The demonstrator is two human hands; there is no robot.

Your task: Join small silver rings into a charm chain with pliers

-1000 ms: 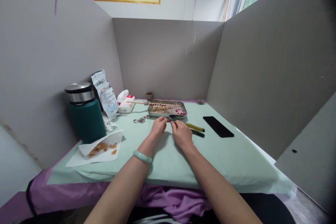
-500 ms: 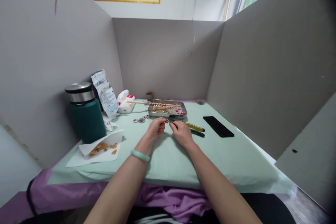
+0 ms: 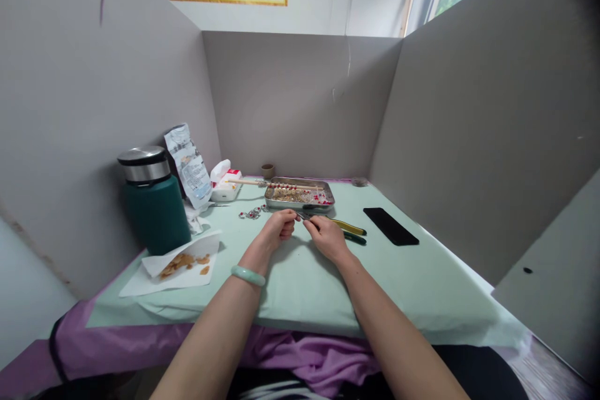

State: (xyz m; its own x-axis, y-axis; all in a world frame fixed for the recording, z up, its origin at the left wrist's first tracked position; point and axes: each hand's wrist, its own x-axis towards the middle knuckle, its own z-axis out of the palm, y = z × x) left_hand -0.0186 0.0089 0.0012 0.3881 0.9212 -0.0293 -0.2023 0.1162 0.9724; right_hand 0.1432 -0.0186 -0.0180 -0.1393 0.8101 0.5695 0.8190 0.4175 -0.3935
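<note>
My left hand (image 3: 281, 227), with a pale green bangle (image 3: 248, 275) on its wrist, is closed in a pinch at the middle of the table. What its fingertips hold is too small to make out. Just to the right, my right hand (image 3: 328, 239) is closed round pliers (image 3: 347, 227), whose yellow and dark green handles stick out past it. Their metal tip points left and comes close to my left fingertips. Behind my hands stands a metal tray (image 3: 300, 205) with small gold and red pieces. A chain with red beads (image 3: 253, 212) lies left of the tray.
A thin wooden stick (image 3: 248, 182) strung with red beads lies across the tray. At left are a green flask (image 3: 157, 215), a foil pouch (image 3: 190, 165), tissues (image 3: 227, 186) and brown bits on white paper (image 3: 197, 278). A black phone-like slab (image 3: 390, 226) lies right. Partitions enclose the table.
My hands stay nearly in place, fingertips and pliers tip still close together. The whole view has shifted very slightly.
</note>
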